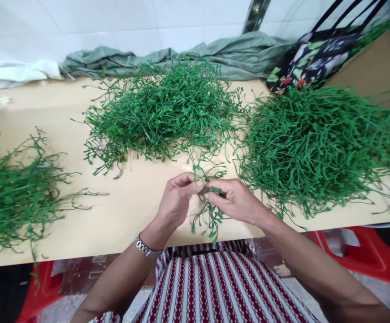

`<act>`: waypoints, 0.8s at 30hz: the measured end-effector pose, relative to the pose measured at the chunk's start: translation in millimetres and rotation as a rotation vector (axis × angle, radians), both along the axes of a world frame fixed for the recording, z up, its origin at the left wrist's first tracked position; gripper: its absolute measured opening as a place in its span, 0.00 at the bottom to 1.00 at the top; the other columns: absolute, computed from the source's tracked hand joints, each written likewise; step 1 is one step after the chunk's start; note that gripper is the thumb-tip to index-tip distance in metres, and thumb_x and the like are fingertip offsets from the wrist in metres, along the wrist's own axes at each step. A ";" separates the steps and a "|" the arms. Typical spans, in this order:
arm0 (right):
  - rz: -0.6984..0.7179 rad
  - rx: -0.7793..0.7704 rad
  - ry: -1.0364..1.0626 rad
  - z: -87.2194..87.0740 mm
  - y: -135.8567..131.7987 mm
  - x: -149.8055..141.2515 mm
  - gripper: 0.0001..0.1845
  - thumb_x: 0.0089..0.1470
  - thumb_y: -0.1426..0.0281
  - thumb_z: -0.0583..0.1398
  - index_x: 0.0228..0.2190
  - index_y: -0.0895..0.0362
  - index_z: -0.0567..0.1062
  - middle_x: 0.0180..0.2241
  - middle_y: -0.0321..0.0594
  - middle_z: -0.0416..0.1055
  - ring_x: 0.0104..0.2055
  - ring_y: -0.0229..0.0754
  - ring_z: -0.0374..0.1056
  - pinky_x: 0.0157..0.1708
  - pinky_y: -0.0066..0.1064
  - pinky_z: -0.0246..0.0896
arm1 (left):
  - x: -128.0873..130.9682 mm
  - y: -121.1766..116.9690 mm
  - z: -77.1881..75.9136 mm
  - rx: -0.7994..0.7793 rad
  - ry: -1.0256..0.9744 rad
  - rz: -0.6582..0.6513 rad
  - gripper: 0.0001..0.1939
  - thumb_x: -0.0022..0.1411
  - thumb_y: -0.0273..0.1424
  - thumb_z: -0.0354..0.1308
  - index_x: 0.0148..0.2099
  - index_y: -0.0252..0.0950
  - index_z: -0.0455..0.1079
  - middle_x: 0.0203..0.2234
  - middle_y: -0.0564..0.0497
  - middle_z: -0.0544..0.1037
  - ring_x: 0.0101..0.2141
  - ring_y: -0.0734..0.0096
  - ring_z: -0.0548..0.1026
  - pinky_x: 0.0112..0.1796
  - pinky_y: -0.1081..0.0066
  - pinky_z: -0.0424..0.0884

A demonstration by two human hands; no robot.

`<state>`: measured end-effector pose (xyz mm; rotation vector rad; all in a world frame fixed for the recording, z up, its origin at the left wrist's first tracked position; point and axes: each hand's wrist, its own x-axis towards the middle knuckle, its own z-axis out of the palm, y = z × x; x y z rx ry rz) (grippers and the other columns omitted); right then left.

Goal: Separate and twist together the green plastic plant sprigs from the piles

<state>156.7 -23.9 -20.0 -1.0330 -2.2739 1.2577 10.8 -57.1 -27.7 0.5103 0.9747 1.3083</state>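
Note:
My left hand and my right hand meet over the front of the tan table. Both pinch a thin green plastic sprig between thumb and fingers. Its stems hang down below my hands and reach up toward the middle heap. A silver watch sits on my left wrist. Three heaps of the same green sprigs lie on the table: a middle heap, a large right heap and a left heap.
A grey-green cloth and a white cloth lie along the tiled back wall. A floral bag stands at the back right. Red plastic stools are under the table's front edge. My striped garment is below.

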 end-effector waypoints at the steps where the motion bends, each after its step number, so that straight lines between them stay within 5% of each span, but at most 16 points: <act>1: -0.008 -0.021 0.021 -0.8 -0.1 0.3 0.09 0.53 0.71 0.52 0.25 0.60 0.69 0.19 0.31 0.56 0.23 0.30 0.51 0.23 0.22 0.45 | 1.0 -0.1 -0.1 -0.014 -0.061 0.015 0.05 0.42 0.24 0.64 0.22 0.32 0.69 0.19 0.54 0.71 0.24 0.78 0.66 0.30 0.75 0.62; 11: -0.028 -0.133 0.131 -4.3 -0.9 2.2 0.08 0.52 0.69 0.53 0.25 0.60 0.67 0.23 0.33 0.60 0.26 0.31 0.56 0.27 0.22 0.53 | 5.8 -5.2 -3.6 -0.011 -0.366 -0.012 0.03 0.49 0.24 0.60 0.26 0.32 0.68 0.23 0.52 0.72 0.29 0.74 0.70 0.32 0.74 0.66; 24: 0.084 0.162 0.157 -13.3 -1.6 0.9 0.09 0.53 0.73 0.52 0.22 0.59 0.66 0.21 0.33 0.61 0.24 0.32 0.56 0.26 0.23 0.52 | 7.9 5.1 2.7 -0.159 -0.215 -0.042 0.06 0.42 0.21 0.58 0.19 0.31 0.63 0.12 0.54 0.65 0.17 0.80 0.61 0.21 0.77 0.58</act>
